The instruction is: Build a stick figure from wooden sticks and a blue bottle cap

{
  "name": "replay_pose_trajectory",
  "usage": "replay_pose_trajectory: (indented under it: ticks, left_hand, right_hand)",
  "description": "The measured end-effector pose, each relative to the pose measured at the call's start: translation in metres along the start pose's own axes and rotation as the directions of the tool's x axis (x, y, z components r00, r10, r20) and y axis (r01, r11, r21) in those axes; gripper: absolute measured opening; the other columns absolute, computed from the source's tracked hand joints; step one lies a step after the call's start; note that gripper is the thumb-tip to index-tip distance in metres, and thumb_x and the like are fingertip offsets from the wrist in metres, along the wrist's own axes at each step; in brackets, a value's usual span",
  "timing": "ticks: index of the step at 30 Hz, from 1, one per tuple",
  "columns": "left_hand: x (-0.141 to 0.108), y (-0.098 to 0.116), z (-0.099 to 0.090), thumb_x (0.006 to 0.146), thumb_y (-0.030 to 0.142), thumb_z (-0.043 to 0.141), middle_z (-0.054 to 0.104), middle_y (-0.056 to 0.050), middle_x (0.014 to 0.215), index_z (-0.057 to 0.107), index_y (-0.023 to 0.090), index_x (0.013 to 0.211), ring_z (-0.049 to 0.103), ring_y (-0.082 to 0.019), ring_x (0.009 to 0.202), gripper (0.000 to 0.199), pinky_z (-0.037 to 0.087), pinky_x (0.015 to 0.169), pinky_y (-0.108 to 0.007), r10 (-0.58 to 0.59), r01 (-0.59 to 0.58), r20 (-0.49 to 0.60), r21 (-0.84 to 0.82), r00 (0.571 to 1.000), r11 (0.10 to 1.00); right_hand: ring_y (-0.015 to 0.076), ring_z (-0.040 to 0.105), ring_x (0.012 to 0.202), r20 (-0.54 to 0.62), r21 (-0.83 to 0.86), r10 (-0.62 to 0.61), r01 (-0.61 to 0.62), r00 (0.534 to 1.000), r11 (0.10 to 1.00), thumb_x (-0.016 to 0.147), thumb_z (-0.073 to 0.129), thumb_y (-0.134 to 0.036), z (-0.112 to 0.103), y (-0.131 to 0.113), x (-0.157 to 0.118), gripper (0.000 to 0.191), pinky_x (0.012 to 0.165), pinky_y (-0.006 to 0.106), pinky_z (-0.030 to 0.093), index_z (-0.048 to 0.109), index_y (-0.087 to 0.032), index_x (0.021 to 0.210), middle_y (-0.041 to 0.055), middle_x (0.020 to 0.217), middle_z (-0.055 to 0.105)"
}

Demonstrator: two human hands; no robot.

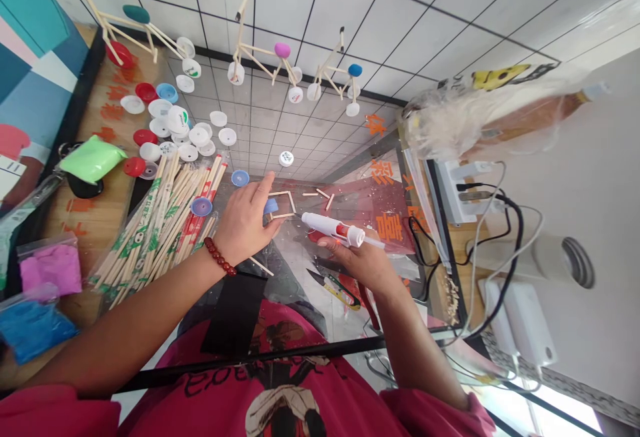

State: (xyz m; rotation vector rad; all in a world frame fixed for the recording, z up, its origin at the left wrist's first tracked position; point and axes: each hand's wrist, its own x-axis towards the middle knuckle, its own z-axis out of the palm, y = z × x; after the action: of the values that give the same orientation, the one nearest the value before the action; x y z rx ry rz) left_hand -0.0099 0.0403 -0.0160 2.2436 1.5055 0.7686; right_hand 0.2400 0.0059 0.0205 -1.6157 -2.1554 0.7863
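Right grip [357, 265] closed around white hot glue gun [327, 227], nozzle angled toward small chopstick frame [281, 205] on counter; left grip [243, 221] curled at frame's edge, apparently steadying it, hold unclear.

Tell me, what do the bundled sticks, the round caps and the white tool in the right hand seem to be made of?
The bundled chopsticks look like pale, unvarnished wood or bamboo, matte and fibrous; the picture can't settle which. The round caps look like moulded plastic, smooth and slightly glossy in white, red and blue. The hot glue gun in the right hand looks like plastic too, with a glossy white and red moulded shell.
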Motion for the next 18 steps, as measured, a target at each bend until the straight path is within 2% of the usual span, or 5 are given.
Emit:
replay_pose_trajectory:
  ticks: [11,18]
  left_hand:
    - [-0.0001,-0.0003,0.0000,0.079,0.023,0.072,0.064,-0.017,0.120,0.029,0.014,0.151,0.061,-0.035,0.112,0.084,0.051,0.097,-0.054,0.012,-0.012,0.000,0.004,1.000,1.000]
    - [-0.0006,0.0002,-0.0005,0.079,0.024,0.072,0.063,-0.016,0.121,0.028,0.016,0.152,0.061,-0.035,0.114,0.086,0.051,0.097,-0.054,0.001,-0.001,0.007,0.014,1.000,1.000]
  right_hand:
    - [0.0182,0.061,0.064,-0.004,0.054,0.045,-0.045,0.999,0.998,0.091,0.059,-0.058,-0.0010,-0.0013,-0.0007,0.044,0.063,0.029,0.046,0.075,-0.018,0.082,0.0053,0.070,0.070]
    - [0.0183,0.062,0.066,0.007,0.175,0.129,-0.128,0.992,0.976,0.089,0.061,-0.055,-0.0036,-0.0071,-0.0041,0.039,0.063,0.029,0.048,0.074,-0.018,0.086,0.0045,0.073,0.070]
